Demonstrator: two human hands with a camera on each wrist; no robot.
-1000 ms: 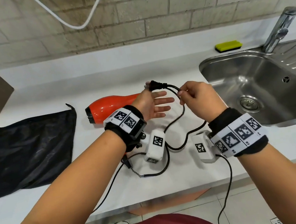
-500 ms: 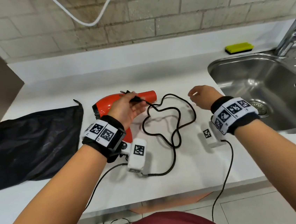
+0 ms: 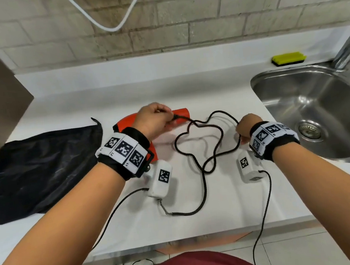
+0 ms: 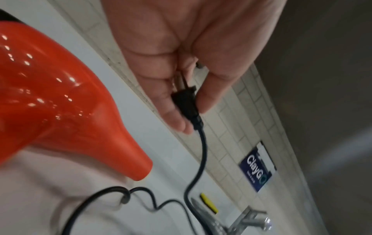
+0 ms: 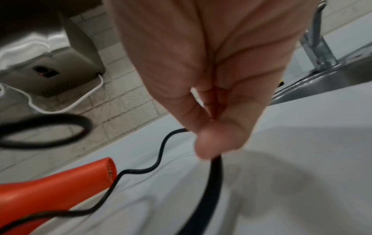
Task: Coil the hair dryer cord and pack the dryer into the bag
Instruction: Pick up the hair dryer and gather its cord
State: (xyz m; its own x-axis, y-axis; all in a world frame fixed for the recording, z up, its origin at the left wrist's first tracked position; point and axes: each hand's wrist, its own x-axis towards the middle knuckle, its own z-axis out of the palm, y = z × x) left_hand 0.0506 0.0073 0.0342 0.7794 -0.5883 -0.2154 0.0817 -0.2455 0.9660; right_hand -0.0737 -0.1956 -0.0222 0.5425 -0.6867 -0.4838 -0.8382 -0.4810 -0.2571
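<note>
Two hands shared the black cord [image 3: 201, 146] at this moment. The left hand [image 3: 154, 121] pinched the plug [image 4: 186, 100] between thumb and fingers, just above the barrel of the orange hair dryer [image 3: 181, 115], and the right hand [image 3: 246, 128] pinched a stretch of the cord farther along, near the edge of the sink [image 3: 258, 93].

The step in hand was judged to be the first gather of the coil. To do it well, the person would probably want to keep the plug fixed in the left hand as an anchor and feed even loops to it with the right, letting the cord slide through the fingers so that no twist built up. The kinks in the slack suggested it would spring back unless each loop was held down as it was laid. Pulling hard on the end that ran toward the dryer risked dragging the dryer across the white counter [image 3: 232, 212].

The cord was thin, round and black, and it lay between the hands in loose, wavy bends that crossed one another on the counter; no tidy coil showed. Where it joined the dryer was hidden behind the left wrist. The dryer was glossy orange with a tapering nozzle and lay on its side on the counter, under and beyond the left hand. The black bag [image 3: 37, 170] lay flat and crumpled to the dryer's left, just beside it, and its mouth could not be made out.
</note>
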